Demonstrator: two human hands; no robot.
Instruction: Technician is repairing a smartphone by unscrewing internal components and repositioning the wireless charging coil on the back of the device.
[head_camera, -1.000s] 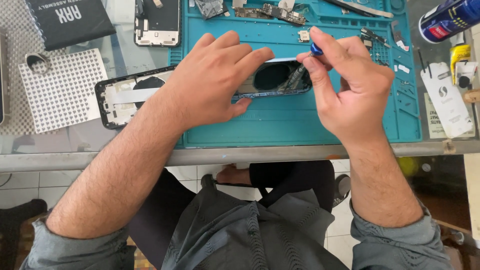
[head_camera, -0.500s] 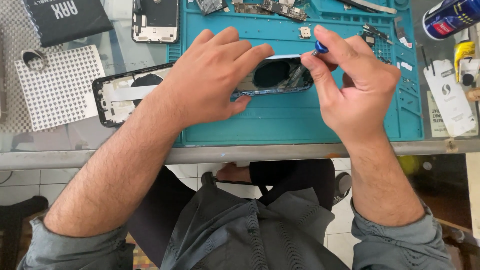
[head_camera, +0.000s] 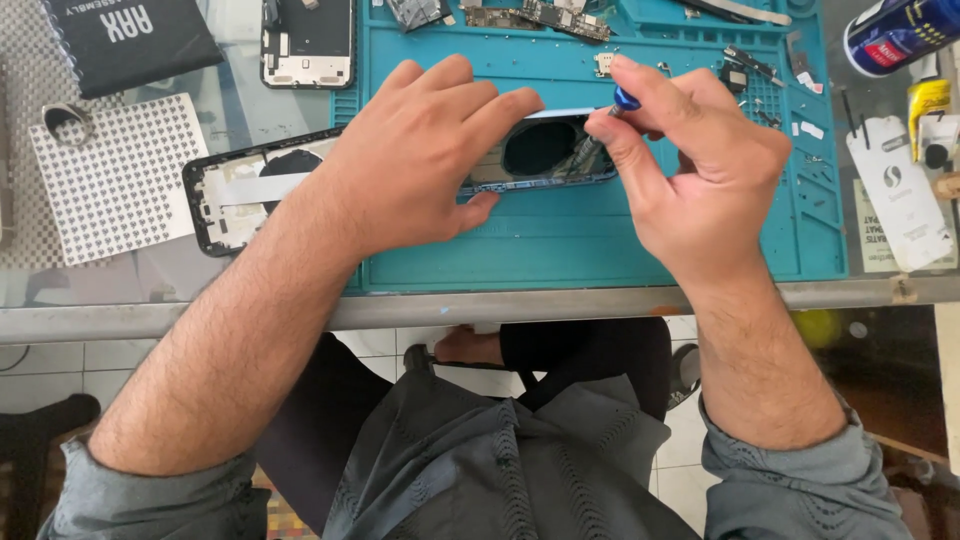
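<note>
Head view shows an opened phone body (head_camera: 545, 155) lying on a teal work mat (head_camera: 600, 245), its dark round coil facing up. The left hand (head_camera: 415, 160) lies flat over the phone body's left part, fingers spread and pressing it down, thumb against its near edge. The right hand (head_camera: 700, 165) is pinched shut on a small screwdriver (head_camera: 612, 112) with a blue cap, whose tip meets the phone body near its right end. To do this well, in my judgement, the screwdriver should stand straight over the screw, with light downward pressure and slow turns, while the left hand stops the phone body from sliding; a loosened screw is tiny and could easily roll off among the parts. To the left, half off the mat, lies a phone screen (head_camera: 245, 190) face down, with a white perforated pad (head_camera: 115, 175) beside it. Loose circuit boards (head_camera: 540, 15) and small parts sit along the mat's far edge, and a spray can (head_camera: 900, 30) lies at the counter's (head_camera: 600, 300) far right.
</note>
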